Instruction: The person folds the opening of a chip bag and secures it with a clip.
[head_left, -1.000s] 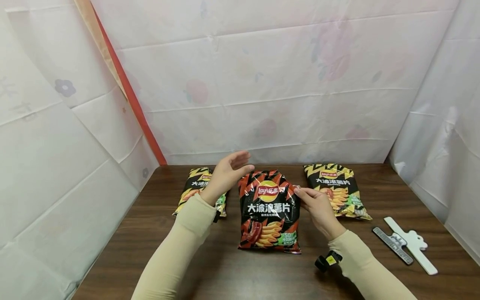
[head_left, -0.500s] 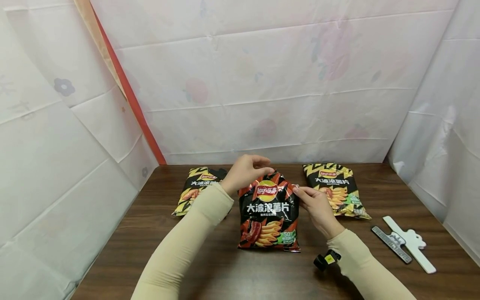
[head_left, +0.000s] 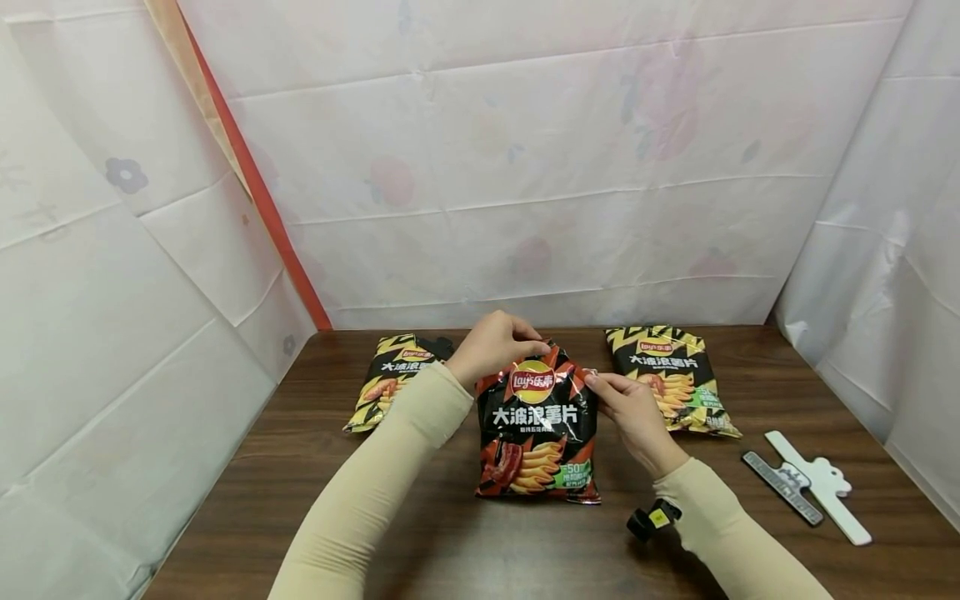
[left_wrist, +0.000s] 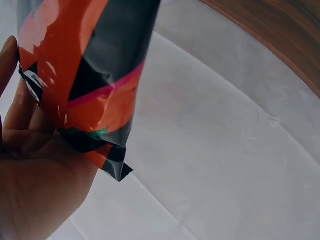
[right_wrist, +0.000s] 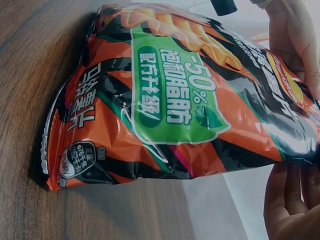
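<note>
A red and black chip bag (head_left: 537,425) stands tilted on the wooden table (head_left: 465,542), its top raised off the surface. My left hand (head_left: 525,342) curls over the bag's top edge and grips it. My right hand (head_left: 596,383) pinches the bag's upper right corner. In the left wrist view the bag's top seam (left_wrist: 85,65) lies against my left palm (left_wrist: 35,170). The right wrist view shows the bag's front (right_wrist: 175,100) from below, with my right hand (right_wrist: 295,205) under its edge.
Two yellow and black chip bags lie flat at the back, one on the left (head_left: 390,379) and one on the right (head_left: 671,375). A white bag clip (head_left: 821,492) and a dark clip (head_left: 783,487) rest at the right. White sheets wall in the table.
My left hand came down from hovering open above the bag and closed on its top edge. The bag's top rose slightly. My right hand kept its pinch.
</note>
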